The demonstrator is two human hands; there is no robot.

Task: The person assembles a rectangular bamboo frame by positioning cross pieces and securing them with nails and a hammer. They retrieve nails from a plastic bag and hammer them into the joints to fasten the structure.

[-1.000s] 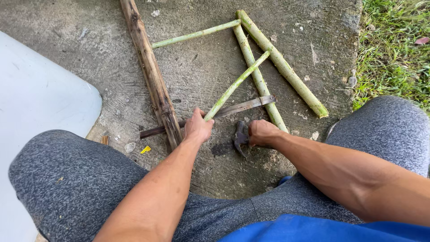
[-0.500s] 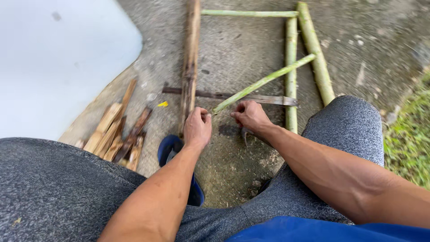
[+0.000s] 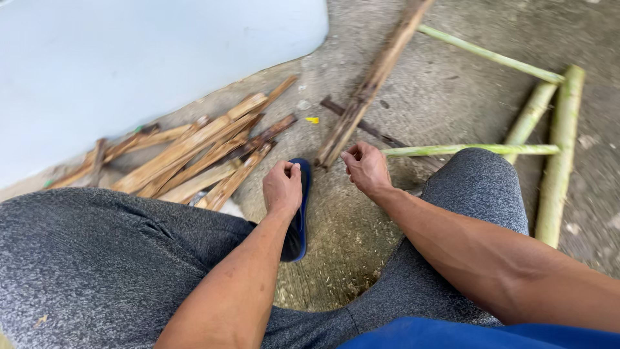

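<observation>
A: What are the hands doing?

B: The left hand [image 3: 282, 186] is curled into a loose fist over the blue sandal [image 3: 298, 220], holding nothing that I can see. The right hand [image 3: 365, 168] has bent fingers at the near end of the thin green strip [image 3: 471, 149]; whether it pinches the strip I cannot tell.

A: What lies about them?

B: A rough brown slat [image 3: 371, 84] ends just between the hands, running toward the far edge of the concrete floor [image 3: 452, 90]. A dark blade [image 3: 361, 123] lies under it. Left of the sandal, a pile of split brown sticks [image 3: 194, 155] rests along the pale sheet [image 3: 129, 58].

A: And to the right?

B: Smooth green bamboo poles [image 3: 558, 148] lie across the strip's far end, beyond the grey knee [image 3: 478, 187], which hides part of the strip. A small yellow chip [image 3: 312, 119] lies near the slat.
</observation>
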